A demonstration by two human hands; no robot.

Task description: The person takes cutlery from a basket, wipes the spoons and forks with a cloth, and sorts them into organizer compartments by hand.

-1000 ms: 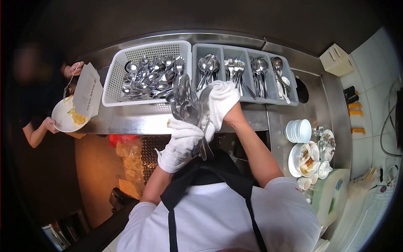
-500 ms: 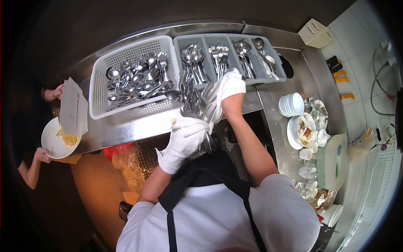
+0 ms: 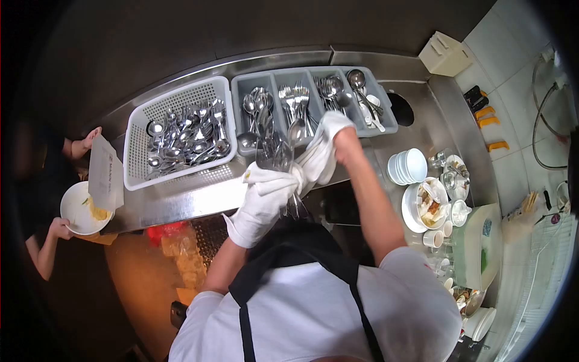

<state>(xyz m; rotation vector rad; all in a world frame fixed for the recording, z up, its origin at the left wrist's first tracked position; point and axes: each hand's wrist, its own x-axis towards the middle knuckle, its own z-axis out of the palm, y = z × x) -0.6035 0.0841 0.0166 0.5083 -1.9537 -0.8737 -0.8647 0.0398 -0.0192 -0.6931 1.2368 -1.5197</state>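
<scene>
My left hand [image 3: 256, 208], wrapped in a white cloth, is closed around a bundle of spoons and forks [image 3: 275, 151]. My right hand [image 3: 345, 142] grips the other end of the white cloth [image 3: 319, 154], to the right of the bundle. Ahead stands a grey divided tray [image 3: 387, 114] with spoons, forks and ladles in its compartments. Left of it is a white perforated basket [image 3: 136, 136] filled with mixed cutlery. The bundle's tops overlap the tray's near edge. The cloth hides most of my left fingers.
On the right are stacked white bowls [image 3: 412, 166], a bowl of food scraps [image 3: 431, 205], cups, glasses and a green-white container [image 3: 473, 247]. At the far left another person holds a white bowl [image 3: 78, 208] and a white box [image 3: 105, 175]. A round hole [image 3: 400, 110] lies beside the tray.
The view has shifted, moving the trays left. My right hand has moved right, away from the bundle, with the cloth stretched out. My left hand still holds the cutlery.
</scene>
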